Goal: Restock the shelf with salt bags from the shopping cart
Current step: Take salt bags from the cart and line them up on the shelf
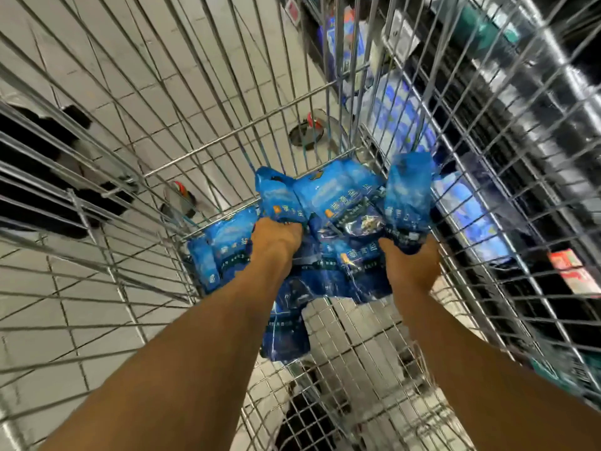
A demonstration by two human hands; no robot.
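Note:
Several blue salt bags lie heaped at the far end of the wire shopping cart. Both my arms reach down into the cart. My left hand grips the lower edge of one blue bag that stands up from the heap. My right hand holds another blue bag upright by its bottom, beside the cart's right wall. One more bag lies flat on the cart floor between my forearms.
Through the cart's right wall shows a shelf with blue packs on it and a red price tag. Pale floor tiles and the cart's wheels lie beneath. A dark shape is at left.

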